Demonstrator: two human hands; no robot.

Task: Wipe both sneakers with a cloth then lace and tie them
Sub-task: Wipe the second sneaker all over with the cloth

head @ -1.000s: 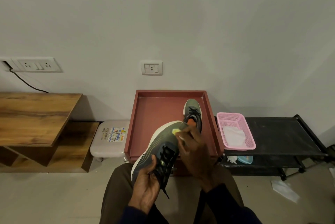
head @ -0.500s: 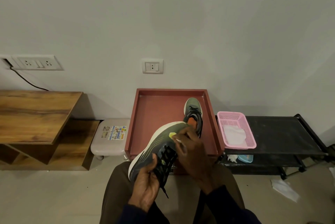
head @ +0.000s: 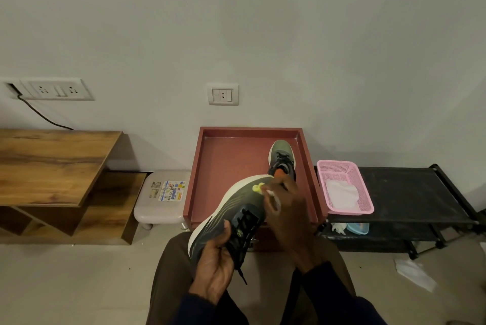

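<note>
Dark green sneaker (head: 231, 209) is hanging over the lap, just in front of the tray's (head: 194, 175) near edge, toe pointing away. The left hand (head: 213, 269) is gripping its laced middle. The right hand (head: 289, 217) is curling over the toe, pinching a pale scrap (head: 273, 200), probably a wipe. Wiping well is calling for a steady left grip and short, overlapping strokes. The second sneaker (head: 281, 156) is lying along the tray's right edge.

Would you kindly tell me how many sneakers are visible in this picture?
2. The first sneaker is held over the lap by the left hand, the right hand touching it; the second sneaker sits in the red tray by its right wall. None appears hidden.
</note>
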